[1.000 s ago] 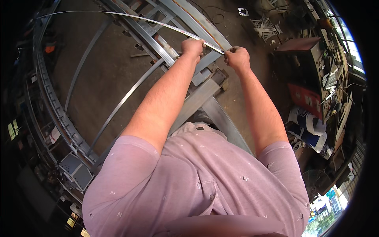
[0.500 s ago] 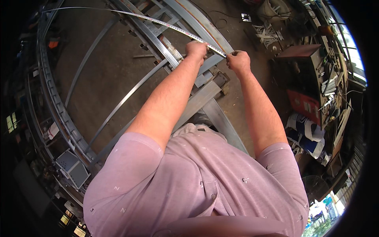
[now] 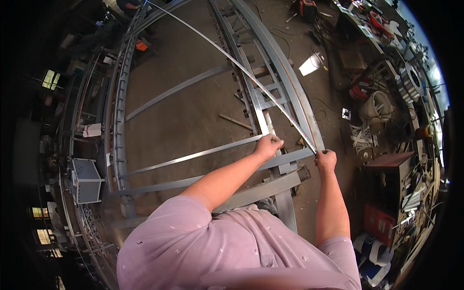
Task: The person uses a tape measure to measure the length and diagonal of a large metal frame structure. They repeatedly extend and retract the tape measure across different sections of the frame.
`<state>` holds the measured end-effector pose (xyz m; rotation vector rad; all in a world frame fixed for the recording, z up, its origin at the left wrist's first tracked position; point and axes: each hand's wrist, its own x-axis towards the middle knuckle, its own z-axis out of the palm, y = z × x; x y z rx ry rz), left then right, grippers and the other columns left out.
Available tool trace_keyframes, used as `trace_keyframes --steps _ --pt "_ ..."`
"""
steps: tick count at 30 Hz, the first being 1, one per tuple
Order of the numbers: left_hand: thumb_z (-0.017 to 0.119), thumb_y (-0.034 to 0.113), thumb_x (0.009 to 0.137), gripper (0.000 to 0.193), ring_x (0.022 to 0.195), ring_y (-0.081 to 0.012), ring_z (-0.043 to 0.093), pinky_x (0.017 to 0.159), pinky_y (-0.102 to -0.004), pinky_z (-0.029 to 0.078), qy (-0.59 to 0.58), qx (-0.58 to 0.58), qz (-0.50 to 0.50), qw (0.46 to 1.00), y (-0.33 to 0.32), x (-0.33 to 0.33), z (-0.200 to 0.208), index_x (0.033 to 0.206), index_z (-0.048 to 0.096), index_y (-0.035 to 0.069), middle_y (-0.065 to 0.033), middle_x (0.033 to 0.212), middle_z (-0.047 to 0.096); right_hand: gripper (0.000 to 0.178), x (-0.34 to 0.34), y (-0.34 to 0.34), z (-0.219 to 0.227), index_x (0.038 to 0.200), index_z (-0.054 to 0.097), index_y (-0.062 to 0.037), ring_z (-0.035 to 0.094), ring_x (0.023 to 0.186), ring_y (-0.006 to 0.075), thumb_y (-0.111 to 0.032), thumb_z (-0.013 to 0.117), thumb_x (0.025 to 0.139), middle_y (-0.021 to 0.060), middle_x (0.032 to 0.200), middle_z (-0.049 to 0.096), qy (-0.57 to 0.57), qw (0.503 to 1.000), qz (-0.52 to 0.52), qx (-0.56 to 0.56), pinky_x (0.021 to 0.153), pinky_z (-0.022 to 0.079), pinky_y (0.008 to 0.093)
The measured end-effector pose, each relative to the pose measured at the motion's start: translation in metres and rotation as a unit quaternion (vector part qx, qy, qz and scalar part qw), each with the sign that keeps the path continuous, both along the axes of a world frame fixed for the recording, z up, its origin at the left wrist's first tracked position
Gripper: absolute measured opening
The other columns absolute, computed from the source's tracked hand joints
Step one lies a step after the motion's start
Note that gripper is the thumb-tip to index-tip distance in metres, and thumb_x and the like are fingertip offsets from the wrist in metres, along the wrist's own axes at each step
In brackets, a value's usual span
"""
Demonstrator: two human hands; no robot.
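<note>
A steel measuring tape point(image 3: 251, 77) runs taut and diagonally across a large welded metal frame point(image 3: 302, 116), from the far left toward me. My right hand point(image 3: 326, 160) pinches its near end at the frame's right corner, beside the outer rail. My left hand point(image 3: 268, 147) is closed with the thumb out, a little left of the tape and apart from it. Beneath that hand lies the end of a thin metal strip point(image 3: 198, 155) where it meets the inner rail point(image 3: 256, 104). Whatever lies under my left fingers is hidden.
Another person point(image 3: 128, 5) is at the far left, near the tape's other end. On the right stand a red-and-dark cabinet point(image 3: 386, 193), a bucket point(image 3: 377, 107) and a pile of metal scraps point(image 3: 363, 137). A grey metal box point(image 3: 87, 181) stands at the left. Cross beams point(image 3: 261, 191) lie close to my body.
My left hand has come off the tape and dropped below it. The view has shifted, showing more of the far end. My right hand still holds the tape, now against the frame's corner.
</note>
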<state>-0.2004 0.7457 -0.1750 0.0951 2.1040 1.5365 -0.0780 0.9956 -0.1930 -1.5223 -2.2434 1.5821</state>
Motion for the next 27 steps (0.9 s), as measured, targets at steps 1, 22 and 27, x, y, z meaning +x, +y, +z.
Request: trace_keyframes --steps 1,22,27 --pt "0.076 0.021 0.093 0.020 0.059 -0.0102 0.056 0.051 -0.0292 0.043 -0.016 -0.018 -0.012 1.000 -0.024 0.003 0.023 0.093 0.069 0.002 -0.0027 0.075 0.066 0.018 0.001 0.003 -0.003 0.071 0.065 0.0024 0.063 0.048 0.0169 -0.006 0.065 0.086 0.0083 0.059 0.063 -0.001 1.000 -0.006 -0.007 0.045 0.053 0.0328" --pt "0.082 0.043 0.080 0.053 0.132 -0.0341 0.048 0.113 -0.0458 0.039 0.079 -0.535 0.173 0.823 -0.453 0.236 0.037 0.119 0.064 0.012 -0.0123 0.134 0.057 0.014 -0.002 0.027 -0.037 0.080 0.065 0.0082 0.062 0.049 0.0195 -0.003 0.064 0.088 0.0115 0.065 0.064 0.055 0.996 0.017 -0.064 0.042 0.051 0.0348" --pt "0.076 0.057 0.082 0.084 0.147 -0.0358 0.032 0.123 -0.0509 0.025 0.081 -0.515 0.190 0.832 -0.445 0.268 0.040 0.146 0.050 0.008 -0.0171 0.155 0.038 0.015 -0.004 0.026 -0.035 0.077 0.055 0.0013 0.053 0.047 0.0166 0.000 0.057 0.092 0.0075 0.063 0.056 0.075 0.991 0.001 -0.110 0.040 0.040 0.0320"
